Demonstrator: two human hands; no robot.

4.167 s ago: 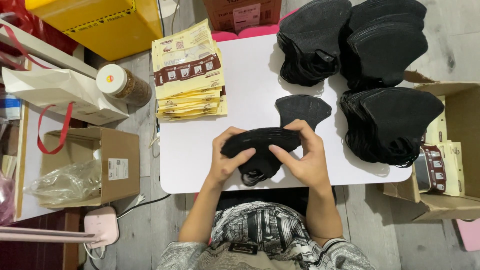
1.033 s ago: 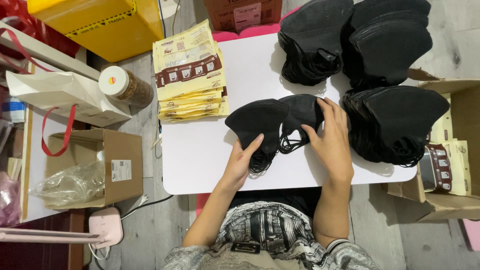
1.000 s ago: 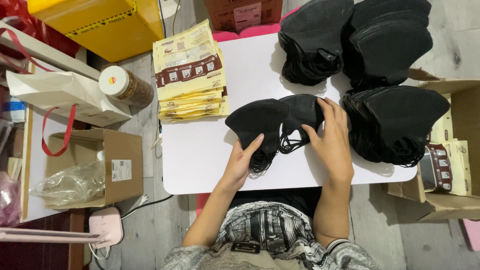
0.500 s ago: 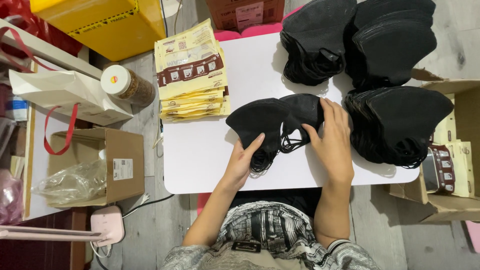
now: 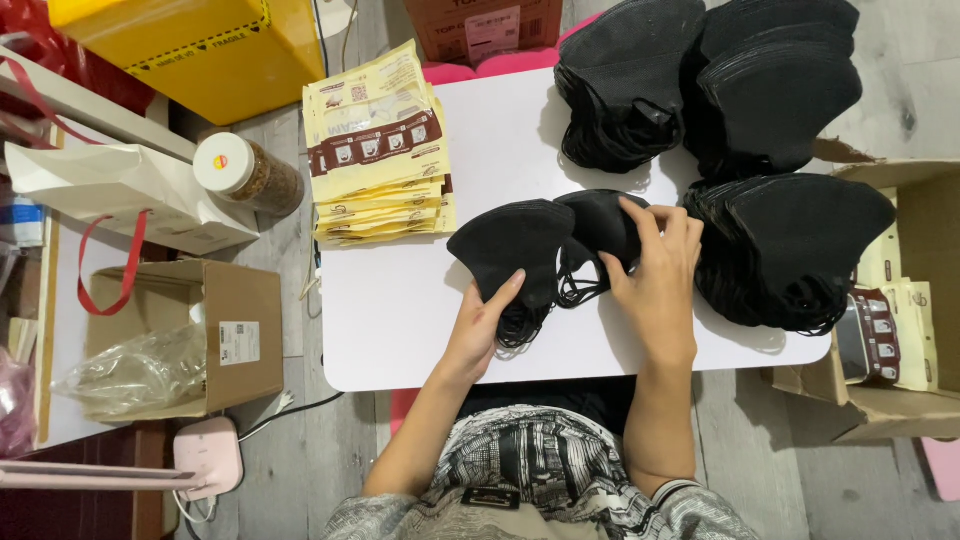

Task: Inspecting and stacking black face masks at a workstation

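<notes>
A small pile of folded black face masks (image 5: 520, 245) lies on the white table (image 5: 400, 320), with a second black mask (image 5: 598, 225) overlapping it on the right. My left hand (image 5: 483, 325) rests flat against the lower edge of the left pile, fingers touching its ear loops. My right hand (image 5: 657, 275) lies palm down on the right mask, fingers spread over it. Neither hand is closed around a mask.
Three big stacks of black masks (image 5: 630, 80) (image 5: 775, 80) (image 5: 800, 245) fill the table's right side. Yellow packets (image 5: 380, 150) are stacked at the back left. A jar (image 5: 245, 175), white bag (image 5: 120, 190), cardboard boxes (image 5: 215, 335) (image 5: 910, 330) stand around.
Four seconds ago both hands gripped a bundle of masks near the front edge. It now lies further back beside the other mask, and both hands rest flat on it. Little has moved in the last second.
</notes>
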